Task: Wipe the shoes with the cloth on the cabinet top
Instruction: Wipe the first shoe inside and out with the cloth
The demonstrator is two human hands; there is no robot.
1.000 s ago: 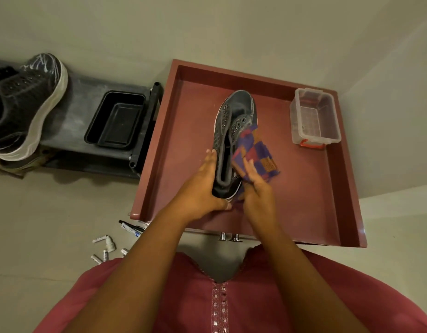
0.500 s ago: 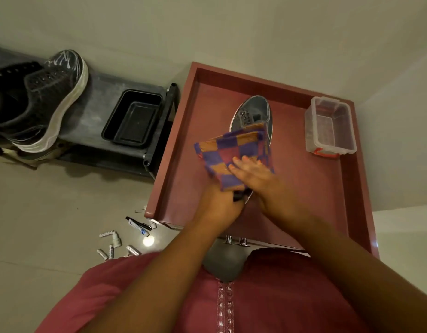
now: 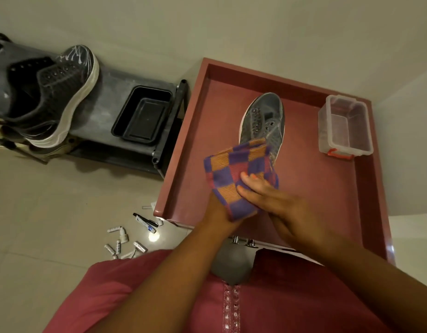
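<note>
I see bare red cabinet top (image 3: 311,188) between the grey lace-up shoe (image 3: 265,121) mid-surface and the clear plastic box with red latch (image 3: 344,127) at the far right corner. Left strip along the raised rim open too. Checked purple-orange cloth (image 3: 234,171) and both hands crowd the near edge.

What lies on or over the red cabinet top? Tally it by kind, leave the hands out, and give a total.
Grey shoe: 1
Checked cloth: 1
Clear plastic box: 1
Total: 3
</note>
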